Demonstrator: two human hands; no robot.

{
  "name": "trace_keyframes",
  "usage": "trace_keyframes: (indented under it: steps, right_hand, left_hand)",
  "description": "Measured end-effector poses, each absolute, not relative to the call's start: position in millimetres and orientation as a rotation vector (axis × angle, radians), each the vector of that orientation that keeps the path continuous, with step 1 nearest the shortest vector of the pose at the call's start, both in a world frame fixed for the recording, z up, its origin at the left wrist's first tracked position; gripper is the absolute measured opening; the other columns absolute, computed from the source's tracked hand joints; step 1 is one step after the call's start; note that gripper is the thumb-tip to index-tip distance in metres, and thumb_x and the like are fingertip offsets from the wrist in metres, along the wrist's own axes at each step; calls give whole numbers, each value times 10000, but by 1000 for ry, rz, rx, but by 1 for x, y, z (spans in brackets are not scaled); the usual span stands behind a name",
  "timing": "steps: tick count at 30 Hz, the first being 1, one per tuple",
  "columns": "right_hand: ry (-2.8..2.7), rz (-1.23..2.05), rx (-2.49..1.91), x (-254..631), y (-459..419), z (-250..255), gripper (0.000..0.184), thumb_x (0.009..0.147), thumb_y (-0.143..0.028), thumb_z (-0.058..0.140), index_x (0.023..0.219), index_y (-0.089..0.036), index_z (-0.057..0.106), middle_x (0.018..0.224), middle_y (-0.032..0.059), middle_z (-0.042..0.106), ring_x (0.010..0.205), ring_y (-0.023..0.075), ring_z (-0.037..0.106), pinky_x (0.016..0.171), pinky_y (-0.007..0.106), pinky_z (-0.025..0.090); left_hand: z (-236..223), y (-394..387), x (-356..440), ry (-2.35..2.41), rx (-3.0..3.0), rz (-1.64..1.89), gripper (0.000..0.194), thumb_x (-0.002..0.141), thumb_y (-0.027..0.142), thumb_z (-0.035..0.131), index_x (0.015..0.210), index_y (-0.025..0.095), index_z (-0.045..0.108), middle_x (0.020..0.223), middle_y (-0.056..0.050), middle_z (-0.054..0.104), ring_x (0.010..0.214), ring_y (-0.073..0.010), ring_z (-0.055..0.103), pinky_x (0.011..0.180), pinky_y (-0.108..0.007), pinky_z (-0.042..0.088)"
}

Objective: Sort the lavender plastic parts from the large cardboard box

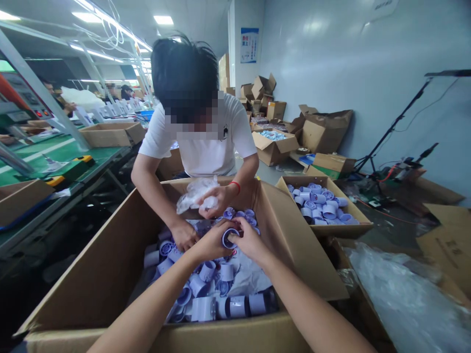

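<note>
Over the large cardboard box (110,274), my left hand (214,241) is closed round a white plastic cylinder (225,240), whose dark open end faces me. My right hand (252,241) grips the same cylinder from the other side, its thumb at the rim. Below my hands lie several similar white cylinders (198,284), some with dark bands, and a crumpled white sheet (250,274). Opposite me, a co-worker's hand (184,234) reaches into the box. The co-worker's other hand (217,201) holds a clear plastic bag (193,193).
A smaller carton (362,226) of similar cylinders stands at the right. Clear plastic sheeting (401,289) lies at lower right. A green workbench (47,152) runs along the left. Farther back are stacked cartons (326,130) and a black tripod stand (392,127).
</note>
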State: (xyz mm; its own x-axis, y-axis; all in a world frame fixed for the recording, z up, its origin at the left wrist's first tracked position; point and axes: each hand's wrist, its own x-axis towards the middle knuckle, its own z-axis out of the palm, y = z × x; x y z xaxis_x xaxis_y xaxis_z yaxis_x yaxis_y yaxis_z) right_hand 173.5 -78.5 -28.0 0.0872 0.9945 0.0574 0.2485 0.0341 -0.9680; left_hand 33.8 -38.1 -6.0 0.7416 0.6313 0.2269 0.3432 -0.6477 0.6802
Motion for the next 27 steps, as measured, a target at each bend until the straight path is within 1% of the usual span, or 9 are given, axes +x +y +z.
trace_keyframes:
  steps: [3,5,9,12,16,19,22,25,27]
  right_hand:
    - [-1487,804,-1555,170,-83,-22,469,705,-54,569,1150,-201,545,1079,88,673,989,226,635,879,370,474]
    - [-1579,683,-1660,165,-86,-18,481,720,-33,540,1167,-208,552,1067,100,682,995,247,636,868,373,468]
    - [-1706,534,-1795,158,-92,-11,474,765,-27,468,1211,-170,543,986,137,699,949,271,654,800,353,475]
    - [-1766,492,-1829,157,-95,-3,507,776,-9,424,1251,-155,523,976,148,703,938,272,661,782,343,477]
    - [-1833,508,-1865,159,-98,9,431,847,-81,417,1239,-205,547,919,128,717,884,270,676,743,341,491]
    - [-1815,493,-1900,156,-100,10,427,866,-82,390,1243,-197,552,927,140,709,878,271,672,752,357,501]
    - [-1707,495,-1782,153,-98,0,480,822,-11,394,1238,-188,556,1028,141,684,972,243,641,845,352,494]
    - [-1558,646,-1661,155,-89,-11,521,720,3,538,1199,-200,569,1120,100,657,1046,219,606,928,342,468]
    - [-1508,826,-1623,160,-82,-14,615,644,-17,633,1222,-209,541,1157,76,640,1055,219,597,939,349,463]
  left_hand:
    - [-9,-39,34,740,2296,584,502,539,22,625,1007,186,550,1082,-62,534,1012,-227,539,940,-384,444]
    - [-10,-40,35,758,2300,566,495,535,32,623,1004,174,557,1066,-67,530,1000,-233,545,935,-387,450]
    - [-10,-41,36,803,2374,565,515,543,67,629,1039,178,548,1082,-83,555,1082,-284,522,998,-438,409]
    - [-7,-42,35,817,2428,543,530,538,59,592,1051,187,547,1112,-84,553,1123,-292,513,996,-421,417]
    - [-7,-42,35,798,2463,404,576,469,17,521,1016,191,551,1117,-77,539,1037,-271,572,913,-371,476]
    - [-8,-42,34,791,2457,429,577,456,17,501,1005,189,538,1127,-80,539,1060,-275,570,906,-359,481]
    - [-9,-42,32,806,2472,496,546,476,24,495,996,188,530,1120,-76,542,1081,-271,559,920,-355,472]
    - [-10,-42,30,846,2495,478,495,482,25,489,951,179,533,1033,-65,553,983,-253,582,876,-358,487]
    - [-11,-44,30,842,2479,478,477,481,25,487,931,177,535,1004,-57,550,960,-240,579,860,-347,491]
